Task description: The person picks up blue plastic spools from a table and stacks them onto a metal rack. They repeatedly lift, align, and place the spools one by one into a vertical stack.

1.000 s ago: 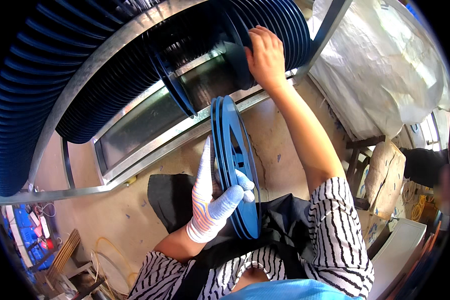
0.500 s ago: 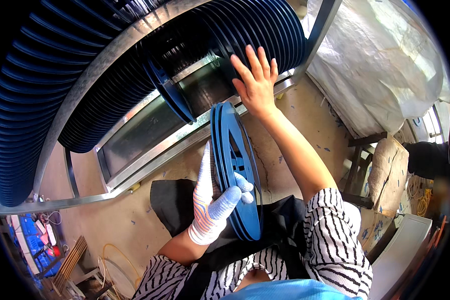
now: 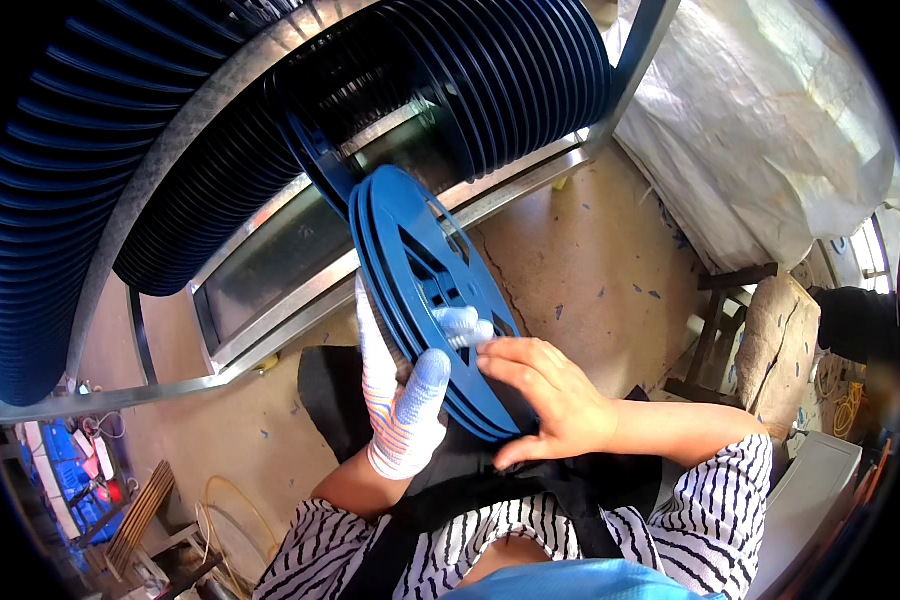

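My left hand [image 3: 408, 415], in a white and blue knit glove, holds several blue plastic reels [image 3: 395, 215] stacked face to face. The reels are round flat discs with cut-out openings, tilted on edge in front of my body. The left fingertips come through an opening in the front reel, and the thumb lies on the near side. My bare right hand [image 3: 575, 405] grips the lower right rim of the same reels, fingers on the face and thumb below. The far end of the stack overlaps a blue disc [image 3: 315, 150] in the rack.
A metal rack [image 3: 280, 325] holds long rows of dark blue discs [image 3: 510, 85] ahead and to the left. White sheeting [image 3: 760, 130] hangs at the right, near a wooden seat [image 3: 775, 340]. Blue scraps lie on the concrete floor [image 3: 590, 260]. Bundled sticks [image 3: 140, 515] stand lower left.
My right hand has come down from the discs in the rack to the rim of the held reels. The reels have moved left and up, tilting toward the rack.
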Action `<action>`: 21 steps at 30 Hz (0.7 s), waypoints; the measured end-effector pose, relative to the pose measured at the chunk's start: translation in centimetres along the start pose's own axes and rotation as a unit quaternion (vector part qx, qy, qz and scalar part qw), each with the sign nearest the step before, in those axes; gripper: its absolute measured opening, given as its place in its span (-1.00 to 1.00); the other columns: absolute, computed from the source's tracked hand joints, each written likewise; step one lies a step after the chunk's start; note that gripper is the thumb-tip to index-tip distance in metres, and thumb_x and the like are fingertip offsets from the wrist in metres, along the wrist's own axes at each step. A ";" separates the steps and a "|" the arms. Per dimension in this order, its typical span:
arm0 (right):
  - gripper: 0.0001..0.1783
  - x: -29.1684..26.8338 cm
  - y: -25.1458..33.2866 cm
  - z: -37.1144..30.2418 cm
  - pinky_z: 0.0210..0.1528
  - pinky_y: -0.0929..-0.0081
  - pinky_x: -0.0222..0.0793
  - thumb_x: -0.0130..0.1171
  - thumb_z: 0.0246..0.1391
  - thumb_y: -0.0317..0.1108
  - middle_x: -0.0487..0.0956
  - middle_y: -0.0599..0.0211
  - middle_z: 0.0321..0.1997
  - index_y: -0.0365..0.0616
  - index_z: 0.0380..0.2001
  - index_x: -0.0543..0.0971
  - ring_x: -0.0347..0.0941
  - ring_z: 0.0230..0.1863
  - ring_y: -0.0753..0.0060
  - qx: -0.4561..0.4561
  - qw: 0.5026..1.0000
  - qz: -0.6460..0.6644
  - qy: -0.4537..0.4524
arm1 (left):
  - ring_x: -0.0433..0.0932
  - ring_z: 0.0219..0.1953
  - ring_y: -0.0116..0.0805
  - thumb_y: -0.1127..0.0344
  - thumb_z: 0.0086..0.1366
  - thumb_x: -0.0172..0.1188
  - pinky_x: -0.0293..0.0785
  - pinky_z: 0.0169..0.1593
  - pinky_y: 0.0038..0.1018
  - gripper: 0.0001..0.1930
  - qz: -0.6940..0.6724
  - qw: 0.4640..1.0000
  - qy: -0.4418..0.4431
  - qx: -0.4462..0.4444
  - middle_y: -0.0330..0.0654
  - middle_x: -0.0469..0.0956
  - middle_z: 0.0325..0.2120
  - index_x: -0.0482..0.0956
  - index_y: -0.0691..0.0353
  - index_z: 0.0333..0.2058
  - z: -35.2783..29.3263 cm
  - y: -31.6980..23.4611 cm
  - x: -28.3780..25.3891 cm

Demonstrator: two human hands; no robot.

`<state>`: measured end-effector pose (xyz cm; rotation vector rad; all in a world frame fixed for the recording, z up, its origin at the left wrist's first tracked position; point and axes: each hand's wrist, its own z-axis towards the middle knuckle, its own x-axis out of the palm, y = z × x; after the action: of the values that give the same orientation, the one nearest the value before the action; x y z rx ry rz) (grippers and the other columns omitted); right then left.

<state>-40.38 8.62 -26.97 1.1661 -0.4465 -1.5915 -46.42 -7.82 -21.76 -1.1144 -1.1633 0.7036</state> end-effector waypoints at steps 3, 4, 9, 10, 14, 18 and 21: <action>-0.03 0.6 0.0 -0.2 0.24 0.10 0.16 0.33 -0.11 0.13 0.23 -0.08 0.25 -0.30 0.21 0.24 0.20 0.25 -0.11 0.038 0.999 0.004 0.003 | 0.55 -0.07 -0.19 0.13 0.25 0.25 0.48 0.05 -0.28 -0.09 0.014 1.000 0.007 0.014 0.00 0.50 -0.07 -0.19 0.13 0.38 0.0 0.5 0.0; -0.04 0.7 -0.1 0.0 0.25 0.09 0.15 0.32 -0.09 0.12 0.21 -0.09 0.27 -0.29 0.22 0.23 0.18 0.27 -0.13 0.038 0.999 0.012 -0.002 | 0.55 -0.05 -0.18 0.13 0.25 0.25 0.47 0.07 -0.28 -0.08 0.022 0.999 0.013 0.020 0.02 0.50 -0.04 -0.20 0.14 0.38 0.0 0.6 0.0; -0.12 0.1 -0.5 1.0 0.30 0.07 0.06 0.28 -0.01 0.07 0.15 -0.09 0.31 -0.24 0.24 0.22 0.11 0.32 -0.16 0.040 0.995 0.087 -0.003 | 0.49 0.04 -0.18 0.22 0.26 0.24 0.40 0.15 -0.26 -0.08 0.000 0.999 0.026 0.035 0.03 0.45 0.03 -0.26 0.12 0.38 0.0 0.7 0.5; -0.22 0.0 -0.4 0.9 0.31 0.08 0.05 0.26 0.04 0.02 0.20 -0.08 0.27 -0.24 0.19 0.27 0.13 0.31 -0.14 0.051 0.991 0.122 -0.013 | 0.48 0.05 -0.19 0.28 0.27 0.23 0.36 0.17 -0.25 -0.07 -0.012 0.999 0.035 0.038 0.02 0.44 0.05 -0.29 0.08 0.39 0.1 1.0 0.3; -0.40 -1.3 -1.0 1.7 0.30 0.12 0.06 0.19 0.13 -0.06 0.36 -0.01 0.11 -0.28 0.06 0.34 0.20 0.28 -0.02 0.042 0.972 0.224 -0.053 | 0.44 0.11 -0.10 0.30 0.26 0.22 0.30 0.22 -0.21 -0.08 -0.040 0.997 0.029 0.055 0.04 0.39 0.09 -0.28 0.07 0.39 0.6 0.6 0.9; -0.42 -2.8 -2.2 3.6 0.14 0.50 0.19 0.06 0.21 0.05 0.39 0.30 0.03 -0.21 0.06 0.32 0.29 0.07 0.53 0.142 0.922 0.331 -0.142 | 0.45 0.12 -0.05 0.39 0.31 0.14 0.31 0.22 -0.23 -0.11 -0.047 0.998 0.010 0.050 0.12 0.37 0.11 -0.32 0.03 0.39 0.6 0.4 -0.1; -0.51 -3.8 -4.9 6.4 0.13 0.46 0.25 0.05 0.23 -0.05 0.40 0.26 0.03 -0.20 0.04 0.37 0.36 0.05 0.44 0.084 0.943 0.267 -0.178 | 0.47 0.10 -0.06 0.42 0.31 0.12 0.33 0.20 -0.24 -0.12 -0.031 0.997 0.025 0.070 0.12 0.40 0.09 -0.33 0.03 0.39 0.5 0.4 -0.1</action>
<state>-48.52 12.06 -26.18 0.7799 -1.0590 -1.2916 -46.84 -7.64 -22.16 -0.9688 -1.0852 0.6941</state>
